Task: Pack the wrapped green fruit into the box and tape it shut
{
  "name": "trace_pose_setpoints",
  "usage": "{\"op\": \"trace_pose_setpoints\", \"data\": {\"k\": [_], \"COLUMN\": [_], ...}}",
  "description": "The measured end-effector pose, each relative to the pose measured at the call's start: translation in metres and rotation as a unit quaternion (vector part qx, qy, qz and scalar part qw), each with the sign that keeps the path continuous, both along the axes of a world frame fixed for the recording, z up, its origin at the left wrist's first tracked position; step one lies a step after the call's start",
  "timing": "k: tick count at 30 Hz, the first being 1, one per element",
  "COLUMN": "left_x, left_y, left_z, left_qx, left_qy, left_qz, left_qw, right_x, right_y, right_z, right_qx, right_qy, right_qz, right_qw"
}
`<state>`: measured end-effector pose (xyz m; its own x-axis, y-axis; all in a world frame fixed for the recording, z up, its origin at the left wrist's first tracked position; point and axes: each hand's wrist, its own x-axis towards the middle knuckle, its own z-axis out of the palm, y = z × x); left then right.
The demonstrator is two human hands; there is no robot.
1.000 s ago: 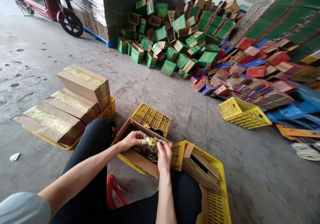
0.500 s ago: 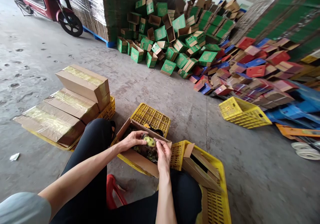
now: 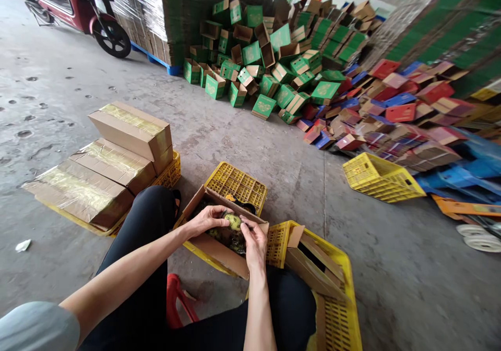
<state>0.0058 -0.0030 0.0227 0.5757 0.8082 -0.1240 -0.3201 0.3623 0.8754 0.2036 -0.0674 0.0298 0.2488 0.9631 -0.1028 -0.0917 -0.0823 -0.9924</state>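
An open brown cardboard box (image 3: pixel 213 249) rests on my knees over a yellow plastic crate (image 3: pixel 238 184). Inside it lie dark, shiny wrapped items with a yellow-green round piece (image 3: pixel 234 220) on top. My left hand (image 3: pixel 207 219) curls over the box's left side, fingers closed on the wrapped contents. My right hand (image 3: pixel 254 241) comes in from the near side, fingers pinched on the same wrapped bundle beside the yellow-green piece. The rest of the contents are hidden by my hands.
Taped brown cartons (image 3: pixel 129 129) are stacked on a flat yellow crate at my left. A yellow crate (image 3: pixel 340 293) holding cardboard pieces sits at my right; another yellow crate (image 3: pixel 381 176) lies farther off. Piles of green (image 3: pixel 270 53), red and blue boxes (image 3: pixel 391 106) fill the back. A red scooter (image 3: pixel 70 7) stands far left.
My right hand has slid a little left and forward over the bundle, partly covering the yellow-green piece. The left hand has barely moved.
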Motion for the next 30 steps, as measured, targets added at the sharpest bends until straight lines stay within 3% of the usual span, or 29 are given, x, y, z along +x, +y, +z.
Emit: {"op": "trace_pose_setpoints", "data": {"k": [7, 15, 20, 25, 30], "left_x": [0.000, 0.003, 0.001, -0.001, -0.002], "left_y": [-0.002, -0.001, 0.001, -0.001, 0.002], "left_z": [0.002, 0.001, 0.000, -0.001, -0.002], "left_qx": [0.044, -0.013, -0.046, -0.045, -0.027], "left_qy": [0.064, 0.037, 0.052, 0.058, 0.083], "left_qz": [0.038, 0.053, 0.063, 0.016, 0.059], "left_qw": [0.996, 0.998, 0.996, 0.997, 0.994], "right_x": [0.002, 0.001, 0.004, 0.005, 0.002], "right_y": [-0.001, 0.003, 0.004, 0.003, 0.001], "right_z": [-0.011, -0.020, -0.019, -0.014, -0.004], "right_qx": [-0.008, -0.008, -0.021, -0.038, -0.030], "right_qy": [-0.004, 0.038, 0.028, 0.017, 0.022], "right_qz": [-0.011, -0.033, -0.046, -0.051, -0.010], "right_qw": [1.000, 0.999, 0.998, 0.998, 0.999]}}
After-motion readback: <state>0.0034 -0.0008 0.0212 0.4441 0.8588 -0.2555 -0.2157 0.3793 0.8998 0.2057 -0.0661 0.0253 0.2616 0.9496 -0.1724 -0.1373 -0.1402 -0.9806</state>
